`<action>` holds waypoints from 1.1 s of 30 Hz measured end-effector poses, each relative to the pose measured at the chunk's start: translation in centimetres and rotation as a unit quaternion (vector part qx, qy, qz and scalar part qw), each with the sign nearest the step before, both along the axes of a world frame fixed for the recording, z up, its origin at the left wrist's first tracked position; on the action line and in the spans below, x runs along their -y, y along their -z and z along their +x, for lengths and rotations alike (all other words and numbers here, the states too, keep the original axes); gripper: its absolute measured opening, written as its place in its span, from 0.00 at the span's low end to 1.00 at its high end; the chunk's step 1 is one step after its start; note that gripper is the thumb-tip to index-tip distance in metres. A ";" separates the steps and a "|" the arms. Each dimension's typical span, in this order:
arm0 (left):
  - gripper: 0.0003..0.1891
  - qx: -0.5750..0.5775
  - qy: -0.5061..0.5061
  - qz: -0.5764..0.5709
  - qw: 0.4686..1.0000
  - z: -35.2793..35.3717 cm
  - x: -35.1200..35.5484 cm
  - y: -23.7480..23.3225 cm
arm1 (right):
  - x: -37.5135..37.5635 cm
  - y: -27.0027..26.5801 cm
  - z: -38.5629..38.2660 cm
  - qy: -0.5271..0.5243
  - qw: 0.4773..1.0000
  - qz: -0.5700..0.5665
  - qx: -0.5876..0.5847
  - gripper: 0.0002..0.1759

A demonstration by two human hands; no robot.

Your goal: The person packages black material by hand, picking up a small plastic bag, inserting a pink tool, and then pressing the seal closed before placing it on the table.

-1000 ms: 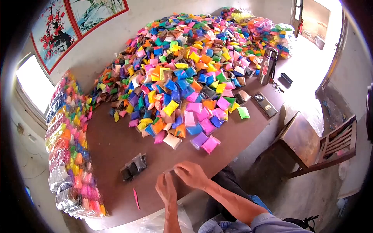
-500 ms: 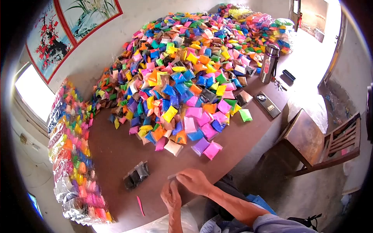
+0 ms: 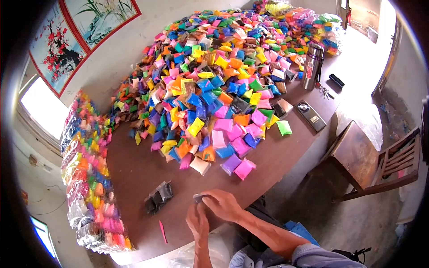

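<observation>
Close together over the front edge of the table, my left hand point(image 3: 196, 219) and my right hand point(image 3: 222, 205) both pinch a small greyish piece point(image 3: 198, 196). Most of it is covered by the fingers, so its kind cannot be made out. A little to the left lie some black packets point(image 3: 158, 198) in clear film, side by side. Below them a thin pink stick-like tool point(image 3: 162, 232) rests on the brown table point(image 3: 134, 178). Beyond my hands, a pink packet point(image 3: 245, 169) and a purple packet point(image 3: 231, 164) lie at the near end of the heap.
A large heap of colourful packets point(image 3: 214, 89) covers the far table. Bagged packets point(image 3: 91, 187) line the left edge. At right stand a steel thermos point(image 3: 313, 67), keys point(image 3: 326, 92), a dark case point(image 3: 336, 81) and a radio-like box point(image 3: 310, 116). A wooden chair point(image 3: 357, 154) stands beside the table.
My hands stay together at nearly the same spot, with the fingers slightly shifted and more of the greyish piece showing. The whole view has tilted slightly.
</observation>
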State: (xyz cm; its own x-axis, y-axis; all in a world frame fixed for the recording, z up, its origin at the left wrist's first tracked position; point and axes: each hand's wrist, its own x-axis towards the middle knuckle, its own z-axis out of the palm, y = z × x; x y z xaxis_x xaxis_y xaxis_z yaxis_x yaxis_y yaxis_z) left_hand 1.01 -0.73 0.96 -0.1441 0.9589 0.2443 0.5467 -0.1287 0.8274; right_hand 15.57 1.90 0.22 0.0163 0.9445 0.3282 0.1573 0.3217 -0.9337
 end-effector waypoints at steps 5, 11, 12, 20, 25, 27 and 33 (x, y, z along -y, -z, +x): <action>0.14 -0.003 -0.037 -0.009 0.999 0.2 -0.3 0.1 | -0.1 0.0 -0.1 -0.011 1.000 0.015 0.001 0.14; 0.13 0.020 0.015 -0.004 1.000 0.7 0.0 -0.8 | 0.0 0.6 -0.1 0.012 0.999 -0.014 -0.036 0.16; 0.13 0.019 0.010 -0.004 1.000 0.9 0.0 -0.8 | 0.0 0.6 -0.2 0.007 0.999 -0.014 -0.037 0.16; 0.11 0.010 -0.040 0.004 0.999 0.5 -0.2 -0.2 | -0.1 0.1 0.0 -0.013 1.000 0.000 -0.017 0.21; 0.13 0.052 -0.009 -0.016 0.998 0.3 -0.2 0.0 | -0.1 -0.2 0.2 0.003 0.999 -0.030 -0.044 0.21; 0.13 0.051 -0.004 -0.015 0.999 0.6 -0.1 -0.5 | -0.1 -0.4 0.2 0.009 0.998 -0.032 -0.044 0.21; 0.17 0.045 -0.005 -0.055 0.997 -0.2 0.1 -0.1 | -0.1 0.2 0.1 0.001 0.996 -0.046 -0.074 0.20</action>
